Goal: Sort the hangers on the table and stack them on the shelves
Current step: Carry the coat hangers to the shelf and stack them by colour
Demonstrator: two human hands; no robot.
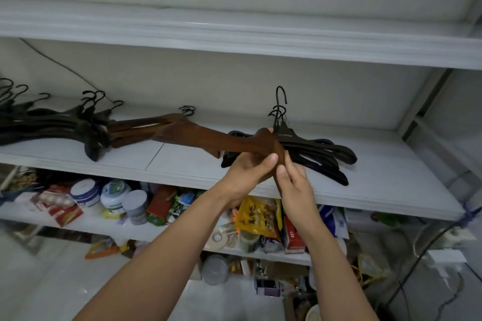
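Both hands are holding up a brown hanger (229, 142) just over the white shelf (378, 180). The left hand (243, 177) is curling its fingers round the near end, with the thumb pressing on top. The right hand (296, 187) is pinching the same end from the other side. The hands are hiding that end, so it is hard to tell if it is one hanger or a few. Its far end is reaching back to the brown pile (135, 130) lying on the shelf, and where they meet is blurry. A pile of black hangers (328, 152) is sitting right behind the hands, partly hidden by them, with hooks sticking up. Another black pile (49, 125) is lying at the left, cut off by the edge. Below, jars (114, 194) and a yellow bag (257, 216) are crowding the lower shelves; the arms are covering some of them.
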